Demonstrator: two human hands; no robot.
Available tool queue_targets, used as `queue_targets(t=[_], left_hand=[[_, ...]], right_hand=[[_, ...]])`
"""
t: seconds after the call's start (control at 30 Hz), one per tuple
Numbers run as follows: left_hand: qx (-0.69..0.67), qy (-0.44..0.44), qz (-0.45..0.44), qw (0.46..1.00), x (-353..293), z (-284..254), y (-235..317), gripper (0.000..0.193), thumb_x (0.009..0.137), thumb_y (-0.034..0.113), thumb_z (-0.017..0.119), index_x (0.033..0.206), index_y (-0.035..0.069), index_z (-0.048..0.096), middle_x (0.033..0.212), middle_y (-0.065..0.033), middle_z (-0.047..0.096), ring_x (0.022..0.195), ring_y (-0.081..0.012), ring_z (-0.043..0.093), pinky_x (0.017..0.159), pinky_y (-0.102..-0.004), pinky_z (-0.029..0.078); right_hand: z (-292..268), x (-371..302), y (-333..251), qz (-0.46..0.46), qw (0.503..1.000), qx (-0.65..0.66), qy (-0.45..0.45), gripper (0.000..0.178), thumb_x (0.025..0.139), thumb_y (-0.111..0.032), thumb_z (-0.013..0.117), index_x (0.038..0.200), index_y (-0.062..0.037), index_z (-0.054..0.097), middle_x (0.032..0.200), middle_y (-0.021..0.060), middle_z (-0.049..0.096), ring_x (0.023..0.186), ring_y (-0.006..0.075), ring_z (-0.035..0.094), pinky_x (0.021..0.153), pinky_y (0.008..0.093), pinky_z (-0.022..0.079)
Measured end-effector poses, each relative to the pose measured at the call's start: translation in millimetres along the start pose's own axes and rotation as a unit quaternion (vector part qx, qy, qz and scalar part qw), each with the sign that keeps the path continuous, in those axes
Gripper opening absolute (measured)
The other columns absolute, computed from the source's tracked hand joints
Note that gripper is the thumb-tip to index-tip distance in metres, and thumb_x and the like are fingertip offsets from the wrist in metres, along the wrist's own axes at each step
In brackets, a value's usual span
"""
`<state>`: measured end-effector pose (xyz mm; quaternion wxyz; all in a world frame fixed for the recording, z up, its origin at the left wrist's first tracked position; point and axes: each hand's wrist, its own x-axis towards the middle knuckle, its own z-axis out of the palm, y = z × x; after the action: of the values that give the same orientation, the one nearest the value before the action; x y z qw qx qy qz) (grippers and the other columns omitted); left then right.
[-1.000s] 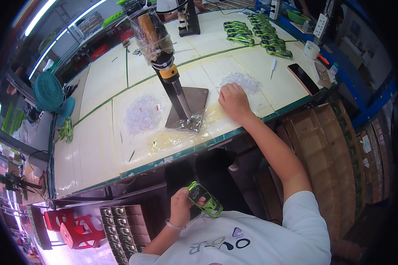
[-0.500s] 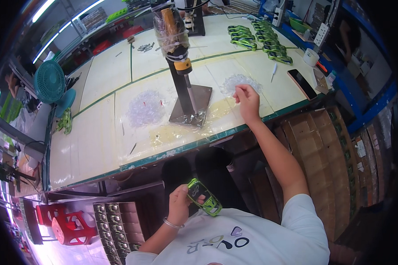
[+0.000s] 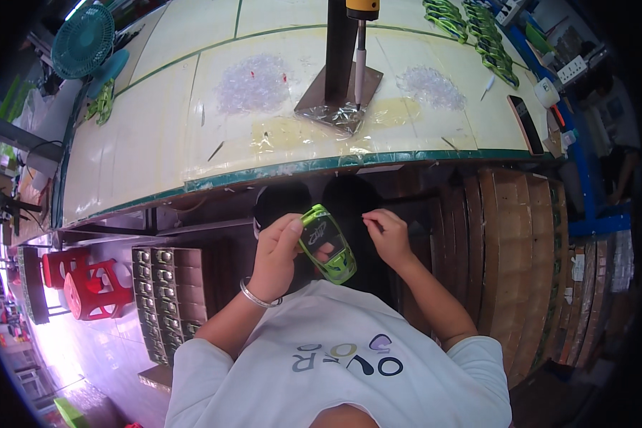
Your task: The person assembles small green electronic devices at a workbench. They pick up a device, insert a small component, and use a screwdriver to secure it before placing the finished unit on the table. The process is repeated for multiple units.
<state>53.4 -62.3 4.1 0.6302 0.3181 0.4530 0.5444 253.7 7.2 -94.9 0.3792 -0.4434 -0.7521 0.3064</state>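
A green toy car body [image 3: 328, 246] with a dark see-through top is held over my lap by my left hand [image 3: 279, 246]. The thumb lies on its edge and fingers show behind it. To its right, apart from it, is my right hand [image 3: 390, 235], thumb and index finger pinched together. Whatever sits in that pinch is too small to make out. Small clear plastic pieces lie on the table in a left pile [image 3: 253, 89] with red bits in it and a right pile [image 3: 433, 87].
A stand [image 3: 341, 85] with a yellow-and-black power screwdriver [image 3: 364, 8] stands between the piles. More green car bodies [image 3: 496, 53] lie at the far right, near a phone [image 3: 525, 125]. A fan [image 3: 83, 41] and red stools [image 3: 96, 292] are at the left.
My right hand has come back from the right pile toward my lap, still pinched. My left hand has raised the car body toward the table. The view has tilted downward.
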Motion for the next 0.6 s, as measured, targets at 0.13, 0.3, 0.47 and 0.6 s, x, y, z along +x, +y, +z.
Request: queue_targets(t=[0.13,0.3,0.47,0.6], left_hand=[[0.009,0.019,-0.004,1.0,-2.4,-3.8,1.9,0.028,0.089,0.019,0.034,0.092,-0.003,0.05,0.078,-0.0107,0.058,0.066,-0.015,0.059,0.06,-0.0245,0.049],[0.03,0.058,0.002,0.998,-3.1,-4.5,1.1,0.029,0.088,0.022,0.035,0.089,-0.003,0.05,0.07,-0.0141,0.06,0.057,-0.0155,0.059,0.056,-0.0225,0.048],[0.024,0.06,0.011,0.998,-3.1,-3.9,1.0,0.029,0.088,0.023,0.035,0.089,-0.002,0.05,0.07,-0.0139,0.06,0.057,-0.0158,0.059,0.056,-0.0231,0.048],[0.025,0.055,0.009,0.998,-3.9,0.8,4.1,0.029,0.088,0.022,0.036,0.091,-0.004,0.05,0.07,-0.0128,0.06,0.059,-0.0158,0.059,0.055,-0.023,0.048]], right_hand=[[19.5,-28.5,21.7,-0.093,0.992,-0.089,-0.017,0.009,0.066,0.0,0.059,0.075,-0.0007,0.058,0.073,0.0117,0.056,0.074,0.0282,0.054,0.066,0.0344,0.044],[17.4,-26.1,18.9,0.031,0.996,-0.052,-0.068,0.008,0.067,-0.003,0.059,0.074,-0.0004,0.058,0.074,0.0127,0.056,0.075,0.028,0.054,0.066,0.0344,0.043],[8.6,-6.5,14.3,0.16,0.964,-0.061,-0.205,0.009,0.067,-0.005,0.059,0.074,0.0,0.058,0.075,0.0131,0.056,0.07,0.0273,0.055,0.064,0.0335,0.044],[-4.6,5.2,6.5,0.31,0.911,0.146,-0.228,0.006,0.071,-0.005,0.059,0.073,0.0009,0.058,0.071,0.0071,0.056,0.067,0.0169,0.055,0.06,0.0262,0.044]])
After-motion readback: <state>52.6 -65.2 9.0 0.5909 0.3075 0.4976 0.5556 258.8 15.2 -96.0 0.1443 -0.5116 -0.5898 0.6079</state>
